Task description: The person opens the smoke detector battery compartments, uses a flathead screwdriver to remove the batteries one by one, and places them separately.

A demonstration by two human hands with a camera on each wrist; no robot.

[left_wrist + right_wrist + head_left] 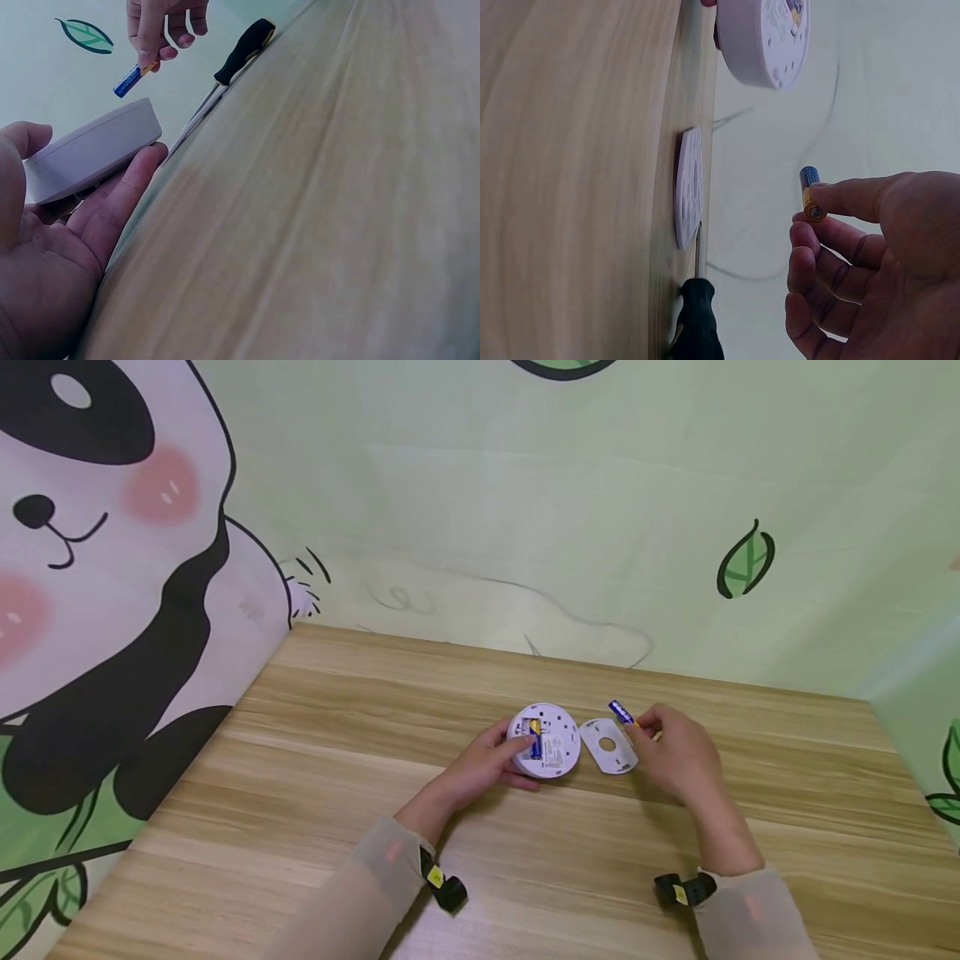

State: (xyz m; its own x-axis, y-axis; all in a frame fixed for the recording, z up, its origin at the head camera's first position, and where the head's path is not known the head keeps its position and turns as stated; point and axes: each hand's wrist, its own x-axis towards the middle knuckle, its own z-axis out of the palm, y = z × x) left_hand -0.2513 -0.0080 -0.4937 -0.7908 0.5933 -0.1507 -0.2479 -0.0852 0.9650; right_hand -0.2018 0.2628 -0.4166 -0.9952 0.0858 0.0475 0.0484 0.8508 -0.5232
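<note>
My left hand (474, 770) grips a round white smoke detector (558, 747), its back with the battery compartment facing up. One blue and yellow battery (536, 748) lies in that compartment, and the left thumb reaches over to it. In the left wrist view the fingers support the detector (101, 146) from below, above the table. To the right, my right hand (681, 756) pinches a second blue and yellow battery (621, 712) between thumb and index finger, its other fingers loosely curled. Between the hands, a white mounting plate (598, 752) with a round central hole lies on the table.
A screwdriver with a dark handle (696, 322) lies on the wooden table (540, 860) by the plate, mostly hidden behind the right hand in the head view. A printed panda backdrop (480, 527) stands along the table's back and left edges.
</note>
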